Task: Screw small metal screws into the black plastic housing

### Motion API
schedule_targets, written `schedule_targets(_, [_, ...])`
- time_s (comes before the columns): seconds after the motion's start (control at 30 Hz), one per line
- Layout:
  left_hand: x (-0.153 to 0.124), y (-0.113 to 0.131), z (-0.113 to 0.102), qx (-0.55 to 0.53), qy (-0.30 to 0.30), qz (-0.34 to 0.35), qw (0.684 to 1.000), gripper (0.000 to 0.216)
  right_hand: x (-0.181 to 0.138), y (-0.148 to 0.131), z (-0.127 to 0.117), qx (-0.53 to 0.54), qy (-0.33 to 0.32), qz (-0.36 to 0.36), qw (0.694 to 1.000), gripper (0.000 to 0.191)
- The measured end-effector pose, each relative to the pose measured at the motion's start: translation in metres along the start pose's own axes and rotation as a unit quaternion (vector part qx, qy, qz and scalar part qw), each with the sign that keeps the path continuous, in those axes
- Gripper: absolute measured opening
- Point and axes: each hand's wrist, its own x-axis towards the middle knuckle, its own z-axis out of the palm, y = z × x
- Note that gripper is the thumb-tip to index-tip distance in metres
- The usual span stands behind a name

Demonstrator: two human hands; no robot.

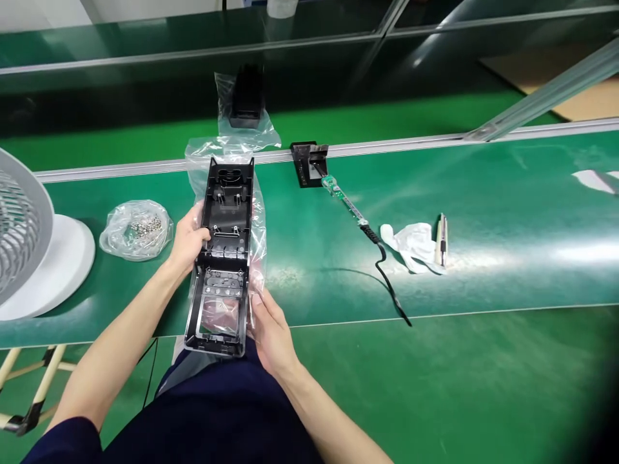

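Observation:
A long black plastic housing [226, 248], its ribbed inner side facing up, is held over the near edge of the green bench. My left hand [188, 240] grips its left side, thumb over the rim. Beneath and beside the housing hangs a clear plastic bag [258, 222]. My right hand [272, 332] is at the lower right side, fingers closed on the bag against the housing; some fingertips are hidden behind it. Left of the housing, a clear bag of small metal parts [145, 225] rests on the bench.
A soldering iron [351, 206] sits in its black stand [304, 164], its cord trailing to the front edge. White gloves [413, 243] and a utility knife [442, 238] lie to the right. A fan [62, 258] stands left. Behind the rail is another black part [246, 100] on plastic.

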Motion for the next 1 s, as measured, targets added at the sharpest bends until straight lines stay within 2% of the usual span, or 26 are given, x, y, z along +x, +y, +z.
schedule_targets(0.1, [-0.003, -0.005, 0.003, 0.061, 0.041, 0.063, 0.995, 0.065, 0.004, -0.001, -0.003, -0.097, -0.005, -0.111, 0.989, 0.055])
schedule_targets(0.2, [-0.008, -0.006, 0.007, 0.038, 0.049, 0.046, 0.997, 0.066, 0.004, -0.008, -0.007, -0.276, 0.021, -0.220, 0.935, 0.035])
schedule_targets(0.3, [-0.010, -0.008, 0.012, 0.028, 0.064, 0.057, 0.996, 0.062, 0.004, -0.018, -0.012, -0.402, 0.074, -0.311, 0.858, 0.029])
schedule_targets(0.37, [-0.010, -0.012, 0.014, 0.030, 0.075, 0.074, 0.994, 0.059, 0.007, -0.024, -0.015, -0.427, 0.095, -0.354, 0.827, 0.031])
schedule_targets(0.43, [-0.009, -0.018, 0.014, 0.036, 0.083, 0.081, 0.993, 0.060, 0.012, -0.025, -0.016, -0.451, 0.088, -0.379, 0.804, 0.036])
schedule_targets(0.6, [-0.008, -0.030, 0.005, 0.053, 0.070, 0.112, 0.990, 0.055, 0.026, -0.015, -0.011, -0.456, 0.015, -0.381, 0.804, 0.038])
schedule_targets(0.8, [0.014, -0.033, 0.001, 0.088, 0.070, 0.150, 0.982, 0.049, 0.058, -0.012, -0.008, -0.463, 0.015, -0.456, 0.760, 0.029])
schedule_targets(1.0, [0.012, -0.044, 0.000, 0.133, 0.068, 0.170, 0.974, 0.051, 0.064, -0.016, -0.007, -0.469, 0.012, -0.464, 0.751, 0.028])
